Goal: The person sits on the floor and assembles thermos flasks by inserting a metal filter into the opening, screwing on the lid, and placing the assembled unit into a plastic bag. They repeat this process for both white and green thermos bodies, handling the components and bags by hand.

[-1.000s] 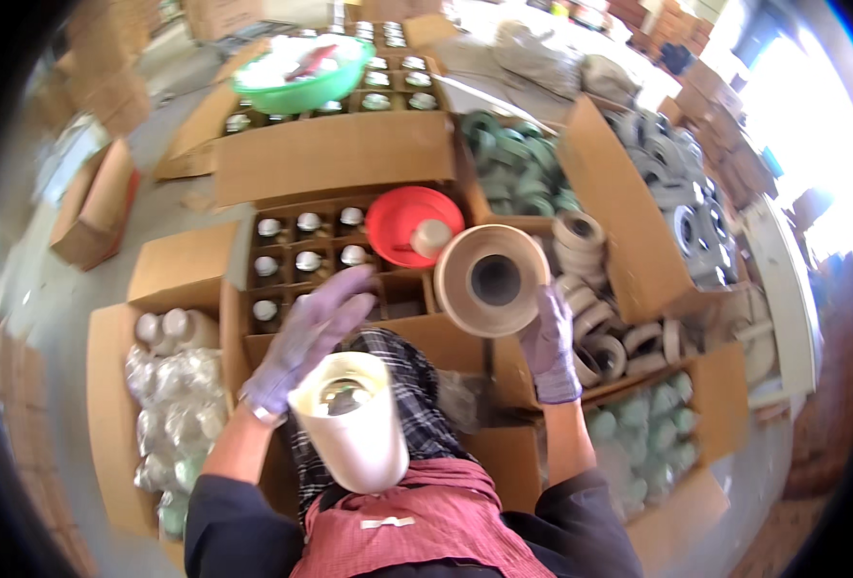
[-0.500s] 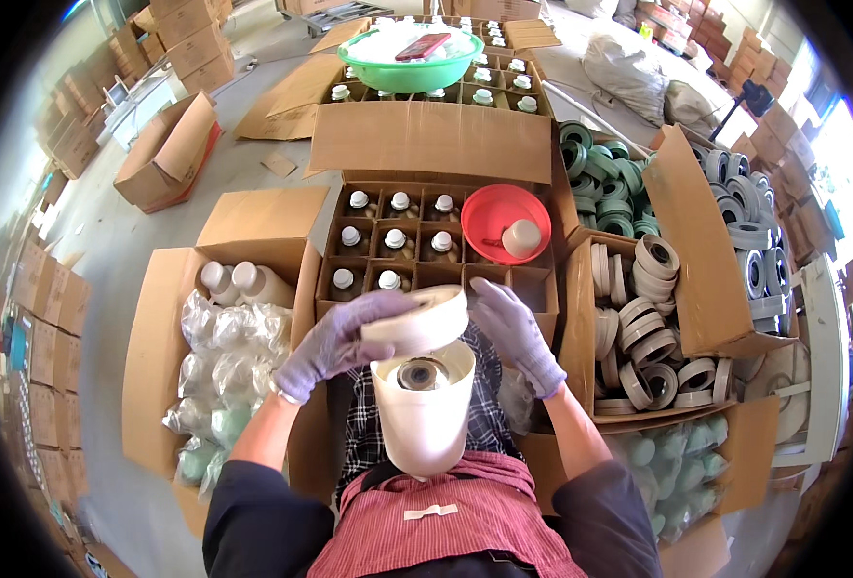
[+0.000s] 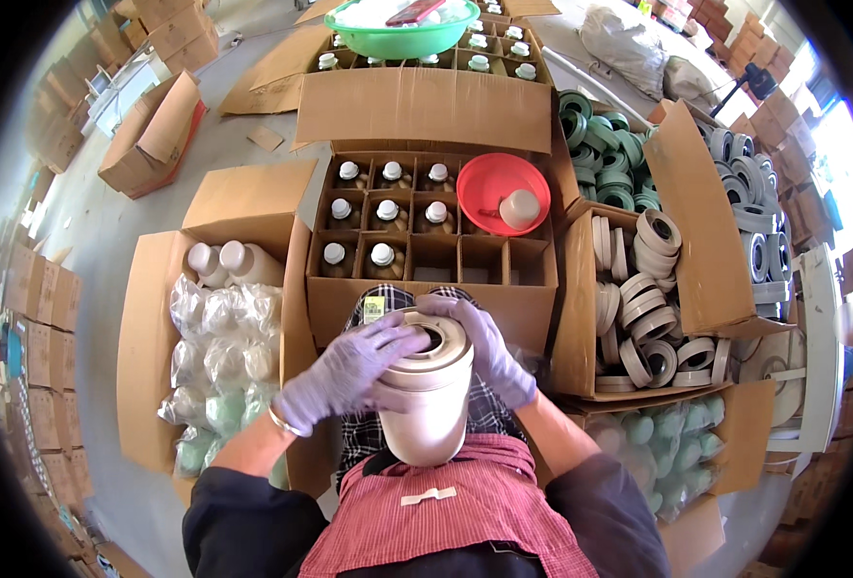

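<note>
A cream cylindrical container [image 3: 428,429] stands on my lap, tilted slightly. On its top sits a round cream lid [image 3: 417,364] with a dark hole in the middle. My left hand [image 3: 354,374], in a pale purple glove, grips the lid from the left, its fingers lying across the top. From the other side my gloved right hand [image 3: 489,352] curves round the lid's far right edge and the container's upper wall. A small yellow-green label [image 3: 374,308] shows just beyond the lid. The hands hide much of the seam between lid and container.
Ahead stands a divided carton [image 3: 426,297] with white-capped bottles and a red basin [image 3: 504,173] holding a cup. A carton of wrapped containers [image 3: 152,356] is on the left. Cartons of cream rings [image 3: 650,328] and green rings [image 3: 614,159] stand right. A green basin [image 3: 402,40] is farther off.
The lid, held above the container in my left hand before, has come down onto its top. My right hand has closed in from its open pose onto the lid's side. The view has shifted slightly.
</note>
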A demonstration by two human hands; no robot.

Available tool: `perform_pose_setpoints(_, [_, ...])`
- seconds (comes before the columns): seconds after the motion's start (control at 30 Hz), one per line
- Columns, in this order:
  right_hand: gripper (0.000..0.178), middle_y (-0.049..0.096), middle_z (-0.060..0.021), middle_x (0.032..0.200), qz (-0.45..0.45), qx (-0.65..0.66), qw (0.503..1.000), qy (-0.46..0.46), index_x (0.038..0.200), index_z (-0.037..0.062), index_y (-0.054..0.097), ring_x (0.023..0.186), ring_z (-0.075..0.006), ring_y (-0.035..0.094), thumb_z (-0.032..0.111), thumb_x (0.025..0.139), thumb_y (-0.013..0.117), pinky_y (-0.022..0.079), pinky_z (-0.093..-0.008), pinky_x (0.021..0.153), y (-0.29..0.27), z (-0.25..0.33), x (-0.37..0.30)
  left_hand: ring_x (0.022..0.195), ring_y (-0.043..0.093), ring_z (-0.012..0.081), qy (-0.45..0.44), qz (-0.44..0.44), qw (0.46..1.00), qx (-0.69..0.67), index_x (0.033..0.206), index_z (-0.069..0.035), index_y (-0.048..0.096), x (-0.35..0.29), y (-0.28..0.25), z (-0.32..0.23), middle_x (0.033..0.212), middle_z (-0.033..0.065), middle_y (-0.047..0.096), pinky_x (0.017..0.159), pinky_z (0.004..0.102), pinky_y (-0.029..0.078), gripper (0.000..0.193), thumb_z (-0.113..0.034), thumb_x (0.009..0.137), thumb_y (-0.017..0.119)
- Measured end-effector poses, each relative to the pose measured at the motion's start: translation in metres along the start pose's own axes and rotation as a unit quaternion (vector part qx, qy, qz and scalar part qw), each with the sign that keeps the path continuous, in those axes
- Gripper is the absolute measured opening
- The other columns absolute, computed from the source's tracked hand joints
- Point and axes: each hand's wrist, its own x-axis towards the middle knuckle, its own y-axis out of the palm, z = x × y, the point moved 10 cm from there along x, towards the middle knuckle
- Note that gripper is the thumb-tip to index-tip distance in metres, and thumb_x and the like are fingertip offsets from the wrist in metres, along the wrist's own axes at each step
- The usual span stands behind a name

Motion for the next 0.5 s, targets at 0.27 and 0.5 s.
perform_pose_setpoints(0.27, [0.054, 0.053, -0.0226, 0.135, 0.043, -0.339, 0.917, -0.204, 0.139, 0.0002, 0.049, 0.130, -0.0420, 0.045, 0.029, 0.093, 0.052, 0.029, -0.0517, 0.113, 0.020, 0.095, -0.037, 0.128, 0.047, 0.0393, -0.042, -0.208, 0.976, -0.046, 0.138, 0.002, 0.042, 0.001, -0.005, 0.044, 0.132, 0.0240, 0.052, 0.111, 0.0439, 0.035, 0.044, -0.020, 0.101, 0.047])
perform_pose_setpoints(0.5, [0.049, 0.056, -0.0215, 0.119, 0.157, -0.374, 0.911, -0.068, 0.126, 0.0078, 0.060, 0.105, -0.0347, 0.055, 0.027, 0.082, 0.070, 0.049, -0.0431, 0.092, 0.028, 0.151, -0.064, 0.138, 0.034, 0.0386, -0.133, -0.293, 0.940, -0.111, 0.147, 0.004, 0.029, -0.005, 0.079, 0.057, 0.145, 0.0270, 0.038, 0.116, 0.0410, 0.027, 0.066, -0.023, 0.096, 0.061])
